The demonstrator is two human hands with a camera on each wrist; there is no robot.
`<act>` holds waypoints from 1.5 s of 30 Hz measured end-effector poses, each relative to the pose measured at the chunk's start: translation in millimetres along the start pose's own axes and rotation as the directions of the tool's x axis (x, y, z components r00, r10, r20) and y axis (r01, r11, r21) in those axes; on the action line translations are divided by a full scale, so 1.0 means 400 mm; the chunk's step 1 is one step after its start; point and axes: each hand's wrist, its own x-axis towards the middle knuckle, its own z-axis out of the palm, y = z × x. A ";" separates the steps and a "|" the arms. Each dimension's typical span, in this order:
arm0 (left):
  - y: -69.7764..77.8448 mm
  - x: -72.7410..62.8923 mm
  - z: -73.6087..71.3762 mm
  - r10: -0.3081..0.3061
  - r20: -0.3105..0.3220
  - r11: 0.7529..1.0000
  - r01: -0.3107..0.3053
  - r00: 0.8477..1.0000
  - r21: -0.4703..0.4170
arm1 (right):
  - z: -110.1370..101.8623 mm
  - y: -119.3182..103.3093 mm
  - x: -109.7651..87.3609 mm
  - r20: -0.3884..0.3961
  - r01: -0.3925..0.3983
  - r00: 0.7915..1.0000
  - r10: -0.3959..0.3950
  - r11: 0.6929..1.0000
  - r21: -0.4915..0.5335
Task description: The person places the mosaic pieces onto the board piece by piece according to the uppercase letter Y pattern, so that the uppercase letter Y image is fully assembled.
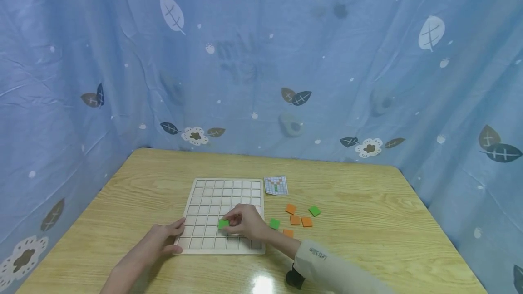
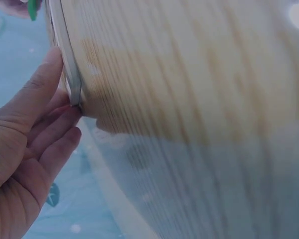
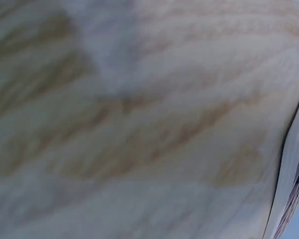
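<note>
A white board with a square grid [image 1: 200, 230] lies on the wooden table. At its near left corner my left hand [image 1: 157, 239] holds the edge, fingers on the left side and thumb by the front. In the left wrist view, the left hand [image 2: 35, 129] has thumb and fingers about the board's corner [image 2: 72, 89]. Over the middle of the grid, my right hand [image 1: 247, 223] pinches a green square tile [image 1: 223, 224] between thumb and fingers. Whether the tile touches the board I cannot tell. The right wrist view shows only blurred table and no hand.
A small pattern card [image 1: 276, 185] lies by the board's far right corner. Right of the board are loose green tiles [image 1: 314, 211] and several orange tiles [image 1: 295, 220]. A black object [image 1: 294, 278] is at the right sleeve. Blue curtains [image 1: 261, 58] surround the table.
</note>
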 end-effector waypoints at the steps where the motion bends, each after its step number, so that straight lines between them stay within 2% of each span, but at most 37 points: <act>1: -0.001 0.001 0.001 0.001 0.000 1.000 -0.001 1.000 0.003 | 0.004 0.001 0.001 -0.002 0.019 1.000 -0.019 1.000 -0.019; 4: 0.000 0.001 0.000 0.003 0.002 1.000 -0.003 1.000 0.005 | 0.013 0.006 0.000 -0.003 0.085 0.996 -0.086 0.992 -0.095; 7: 0.000 0.000 -0.001 0.012 -0.002 1.000 -0.012 1.000 0.004 | 0.017 0.005 -0.001 0.000 0.094 0.995 -0.095 0.986 -0.140; 11: 0.001 -0.001 -0.002 0.012 -0.007 1.000 -0.012 1.000 0.000 | 0.016 -0.003 0.003 0.016 0.018 1.000 -0.016 0.991 -0.131; 14: -0.001 -0.002 -0.002 0.007 -0.003 1.000 -0.007 1.000 0.013 | 0.015 -0.007 0.008 0.044 0.004 0.999 0.002 0.991 -0.136; 19: -0.009 -0.012 -0.002 -0.014 0.005 1.000 0.014 1.000 0.027 | 0.017 -0.008 0.016 0.122 0.045 0.992 -0.027 0.988 -0.145; 27: -0.010 -0.019 0.004 -0.012 0.004 1.000 0.012 1.000 0.015 | 0.009 -0.016 0.024 0.195 0.033 0.981 0.008 0.979 -0.203; 34: -0.012 -0.013 0.001 -0.005 0.002 1.000 0.005 1.000 0.010 | 0.006 -0.022 0.031 0.214 0.080 0.976 -0.031 0.971 -0.227; 45: -0.006 0.007 -0.003 -0.001 0.011 1.000 0.001 1.000 0.012 | -0.013 -0.060 0.051 0.275 0.067 0.961 0.026 0.944 -0.324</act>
